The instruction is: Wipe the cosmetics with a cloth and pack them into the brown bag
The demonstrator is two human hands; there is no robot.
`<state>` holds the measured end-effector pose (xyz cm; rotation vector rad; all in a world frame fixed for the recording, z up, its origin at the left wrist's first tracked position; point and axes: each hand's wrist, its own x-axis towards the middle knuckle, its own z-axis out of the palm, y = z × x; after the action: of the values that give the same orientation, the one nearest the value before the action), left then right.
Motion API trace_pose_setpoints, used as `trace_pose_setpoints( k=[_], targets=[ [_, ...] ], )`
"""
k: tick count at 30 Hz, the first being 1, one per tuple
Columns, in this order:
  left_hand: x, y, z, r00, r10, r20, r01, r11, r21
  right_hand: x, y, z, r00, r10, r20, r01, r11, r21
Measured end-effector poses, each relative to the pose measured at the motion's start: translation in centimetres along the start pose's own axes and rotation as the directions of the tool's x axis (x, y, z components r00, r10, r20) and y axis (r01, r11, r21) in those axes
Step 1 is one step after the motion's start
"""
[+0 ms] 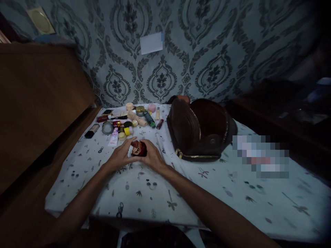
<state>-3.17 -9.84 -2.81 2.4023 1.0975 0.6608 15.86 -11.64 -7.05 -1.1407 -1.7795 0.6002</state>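
My left hand and my right hand are closed around a small dark red and white container just above the cloth-covered table. Fingers and thumbs of both hands press on its two sides, and their grip hides part of it. Beyond the hands lies a group of cosmetics: a white and purple tube, a yellow-banded jar, a grey round jar, a beige tube and a green bottle. To the right of my right hand stands an open brown leather bag.
A patterned white cloth covers the table. On the left rises a brown wooden cabinet, and a patterned wall stands behind. A blurred-out item lies right of the bag. Dark furniture lines the right side.
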Motion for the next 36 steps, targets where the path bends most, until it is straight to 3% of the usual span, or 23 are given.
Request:
trace_pose_setpoints(
  k=[3, 8, 12, 14, 16, 20, 22, 24, 27, 31, 34, 36],
  targets=[
    [0.1, 0.0, 0.3, 0.999, -0.020, -0.042, 0.019, 0.999, -0.031, 0.0, 0.0, 0.0, 1.000, -0.022, -0.020, 0.022, 1.000, -0.002],
    [0.4, -0.6, -0.9, 0.988, 0.146, 0.058, -0.130, 0.967, -0.219, 0.4, 0.1, -0.3, 0.999, 0.035, -0.004, -0.034, 0.996, 0.086],
    [0.4, -0.9, -1.6, 0.991, 0.102, 0.083, -0.070, 0.944, -0.321, 0.8, 0.3, -0.4, 0.995, 0.079, 0.064, -0.092, 0.969, 0.231],
    [0.3, -0.8, -1.6, 1.000, 0.007, 0.009, -0.004, 0.950, -0.311, 0.9, 0.4, -0.3, 0.992, 0.106, 0.061, -0.119, 0.957, 0.265],
    [0.4, -0.4, -1.7, 0.985, -0.109, -0.134, 0.070, 0.961, -0.269, 0.9, 0.3, -0.2, 0.991, 0.129, 0.039, -0.135, 0.956, 0.262],
    [0.9, 1.2, -1.6, 0.843, -0.242, -0.480, 0.158, 0.965, -0.209, 0.6, -0.1, -0.2, 0.995, 0.101, 0.020, -0.103, 0.978, 0.183],
    [1.1, 2.1, -1.0, 0.814, -0.205, -0.543, 0.118, 0.975, -0.191, 0.4, -0.3, -0.1, 0.998, 0.059, 0.028, -0.062, 0.991, 0.119],
    [1.1, 2.9, 0.1, 0.874, -0.112, -0.473, 0.059, 0.990, -0.126, 0.2, -0.5, 0.0, 1.000, 0.006, 0.031, -0.008, 0.998, 0.064],
    [0.8, 3.4, 2.0, 0.962, -0.029, -0.271, 0.044, 0.998, 0.049, 0.0, -0.7, 0.0, 0.997, -0.071, 0.012, 0.071, 0.997, 0.026],
    [0.6, 3.3, 2.2, 0.985, -0.045, -0.168, 0.083, 0.971, 0.224, 0.2, -0.9, -0.4, 0.999, -0.037, 0.016, 0.036, 0.998, 0.059],
    [0.8, 3.0, 1.0, 0.995, 0.048, -0.083, -0.028, 0.974, 0.225, 0.4, -1.2, -0.9, 0.994, 0.057, 0.097, -0.076, 0.977, 0.199],
    [0.9, 2.9, 0.1, 0.992, 0.112, -0.057, -0.100, 0.979, 0.178, 0.5, -1.3, -1.1, 0.974, 0.124, 0.189, -0.186, 0.917, 0.354]
  ],
)
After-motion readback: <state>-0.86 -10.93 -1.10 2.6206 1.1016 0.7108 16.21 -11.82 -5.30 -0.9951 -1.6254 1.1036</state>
